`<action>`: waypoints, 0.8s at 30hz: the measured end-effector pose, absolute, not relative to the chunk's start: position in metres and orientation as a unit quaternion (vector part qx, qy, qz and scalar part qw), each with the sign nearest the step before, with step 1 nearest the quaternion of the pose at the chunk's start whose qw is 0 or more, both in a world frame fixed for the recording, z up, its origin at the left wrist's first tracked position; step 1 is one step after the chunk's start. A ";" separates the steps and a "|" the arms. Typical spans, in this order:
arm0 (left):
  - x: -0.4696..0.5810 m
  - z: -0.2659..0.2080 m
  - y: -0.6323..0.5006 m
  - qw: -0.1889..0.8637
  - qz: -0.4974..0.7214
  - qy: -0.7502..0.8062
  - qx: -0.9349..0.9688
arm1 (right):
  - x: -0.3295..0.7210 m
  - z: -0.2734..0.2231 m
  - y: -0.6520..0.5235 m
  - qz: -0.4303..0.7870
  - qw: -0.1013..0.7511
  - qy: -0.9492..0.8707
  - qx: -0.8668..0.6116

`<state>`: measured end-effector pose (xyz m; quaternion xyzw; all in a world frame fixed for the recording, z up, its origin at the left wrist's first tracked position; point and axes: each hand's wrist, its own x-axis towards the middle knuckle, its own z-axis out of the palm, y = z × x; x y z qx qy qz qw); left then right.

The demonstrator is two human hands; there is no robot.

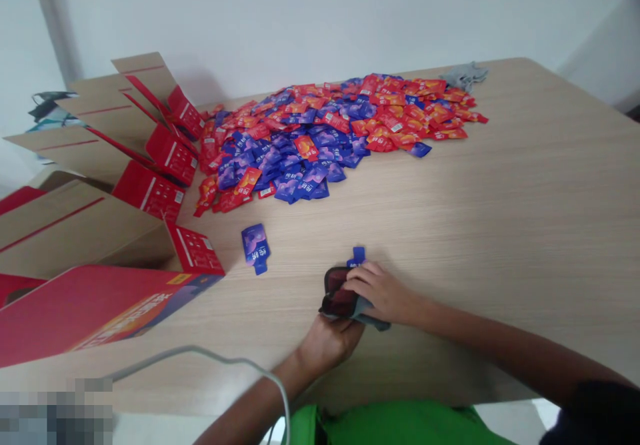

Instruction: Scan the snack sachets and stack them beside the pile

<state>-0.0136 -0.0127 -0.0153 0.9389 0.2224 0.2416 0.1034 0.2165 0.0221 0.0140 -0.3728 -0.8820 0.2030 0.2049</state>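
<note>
A pair of dark-framed sunglasses (337, 304) with reddish-brown lenses is held just above the near part of the table. My left hand (331, 340) is closed around it from below, the fingers partly hidden. From the right, my right hand (386, 293) reaches over the lenses with bent fingers and grips a grey cloth (376, 322) that hangs against the sunglasses. Just behind my right fingers a blue sachet (359, 256) lies partly covered. Farther left, another blue sachet (255, 248) rests by itself on the wood.
Red and blue sachets (320, 142) form a long heap toward the wall. Several open red cartons (150, 305) stand in a row at the left, flaps up. A second grey cloth (465, 75) lies at the far right. A pale cable (220, 360) arches near my left forearm.
</note>
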 end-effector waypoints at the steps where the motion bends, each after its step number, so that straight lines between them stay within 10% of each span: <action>1: -0.014 -0.015 -0.013 0.104 0.242 0.220 0.939 | 0.215 0.009 0.026 0.196 0.193 -0.883 -0.380; 13: -0.015 -0.016 -0.013 0.113 0.252 0.214 0.937 | 0.234 0.043 0.086 0.104 0.363 -0.786 -0.489; 24: -0.015 -0.014 -0.012 0.128 0.247 0.214 0.936 | 0.224 0.004 0.092 0.136 0.206 -0.867 -0.432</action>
